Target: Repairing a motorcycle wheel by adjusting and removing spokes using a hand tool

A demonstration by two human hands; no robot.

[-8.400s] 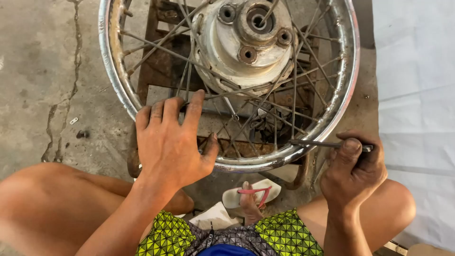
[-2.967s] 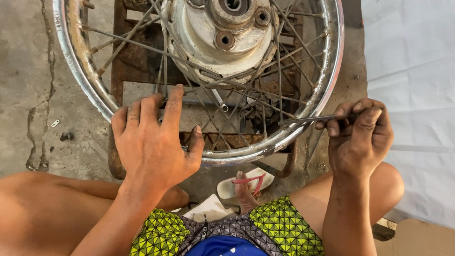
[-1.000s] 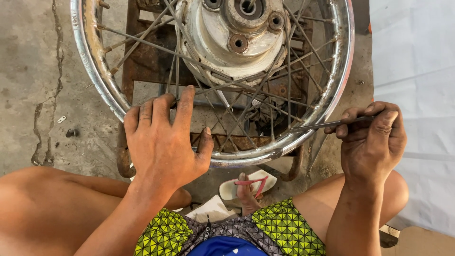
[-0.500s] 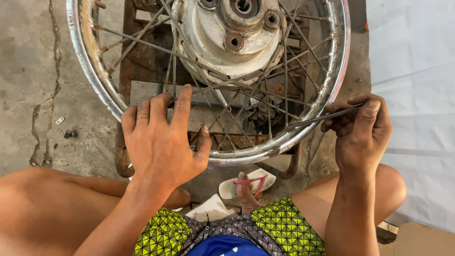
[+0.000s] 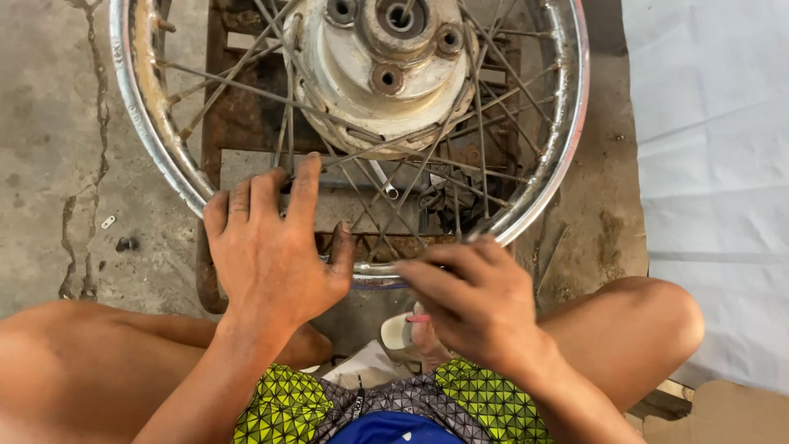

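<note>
1. We are pressing our left hand point(image 5: 267, 251), fingers spread flat, on the spokes point(image 5: 362, 205) of the wheel point(image 5: 144, 123) on the floor.
2. Our right hand point(image 5: 472, 300) is blurry at the near rim; we cannot tell its grip.
3. Many spokes look fitted already.

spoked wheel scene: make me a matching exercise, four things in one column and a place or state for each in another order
Things:
1. left hand
2. right hand
3. hub
4. white sheet

Places or states:
A. blurred, at the near rim
B. spread flat on the spokes
C. on the floor at the right
D. middle of the wheel

Pairs: 1-B, 2-A, 3-D, 4-C
</note>
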